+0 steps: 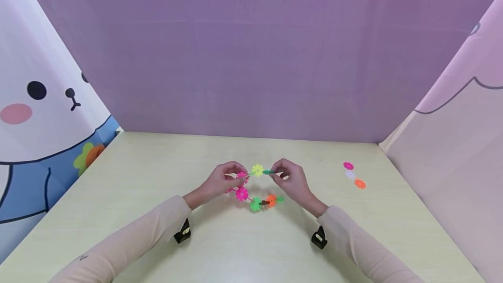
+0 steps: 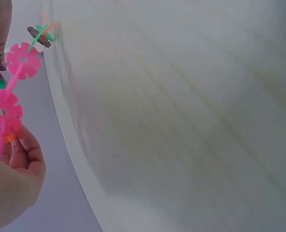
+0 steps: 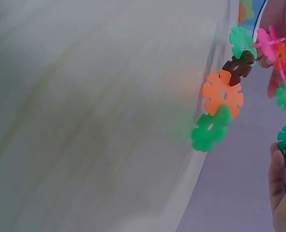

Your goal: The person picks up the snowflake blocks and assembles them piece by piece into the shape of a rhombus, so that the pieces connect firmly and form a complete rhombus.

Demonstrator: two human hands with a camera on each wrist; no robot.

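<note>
A chain of slotted plastic snowflake discs, joined edge to edge, hangs in a curve above the table. My left hand (image 1: 220, 181) pinches it at a pink disc (image 1: 242, 177), with an orange disc (image 3: 281, 54) beside its fingers. Between the hands is a yellow disc (image 1: 257, 170). At that end, my right hand (image 1: 294, 183) pinches a dark green disc (image 1: 267, 172) between thumb and fingers. The other branch dangles nearer me: a pink disc (image 1: 242, 194), a green one (image 1: 255, 205), a brown one (image 3: 237, 67), an orange one (image 3: 222, 94) and a bright green end disc (image 3: 210, 129).
Loose pink (image 1: 348, 166), white (image 1: 349, 174) and orange (image 1: 360, 184) discs lie in a row on the pale table (image 1: 177, 147), to the right. A purple backdrop (image 1: 251, 56) rises behind the table's far edge, and printed cloths flank both sides.
</note>
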